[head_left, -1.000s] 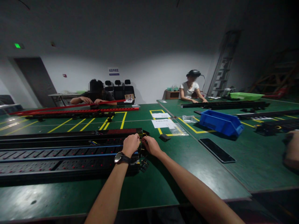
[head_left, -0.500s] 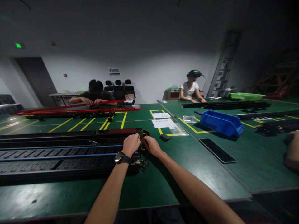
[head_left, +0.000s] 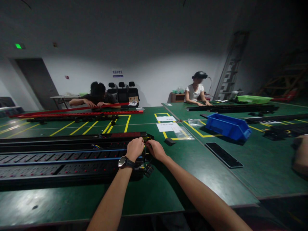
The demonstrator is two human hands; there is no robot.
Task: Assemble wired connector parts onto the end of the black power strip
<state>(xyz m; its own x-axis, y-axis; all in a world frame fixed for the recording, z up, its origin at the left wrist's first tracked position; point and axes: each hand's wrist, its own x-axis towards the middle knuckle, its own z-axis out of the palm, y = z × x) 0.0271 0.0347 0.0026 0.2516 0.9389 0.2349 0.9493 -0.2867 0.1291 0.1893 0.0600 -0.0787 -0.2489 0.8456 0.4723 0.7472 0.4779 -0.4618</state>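
Note:
Long black power strips [head_left: 79,166] with rows of sockets and red dots lie side by side on the green table. At their right ends, my left hand [head_left: 135,149], a watch on its wrist, is closed with its fingertips pinched at the end of a strip. Touching the same spot from the right, my right hand [head_left: 156,149] has its fingers curled inward. A bit of yellow shows between the fingertips, but what they pinch is too small to make out. Just below, a small black part [head_left: 148,170] hangs by the strip's end, with wires near it.
A black phone [head_left: 223,155] and a blue bin [head_left: 227,126] are to the right. Paper sheets [head_left: 167,127] and a small black piece [head_left: 170,141] lie ahead. Across the table, two people work, one at red rails [head_left: 96,113]. Another person's blurred arm [head_left: 300,154] is at the right edge.
My hands stay at the strip's end, with hardly any shift. The small black part below them has swung slightly.

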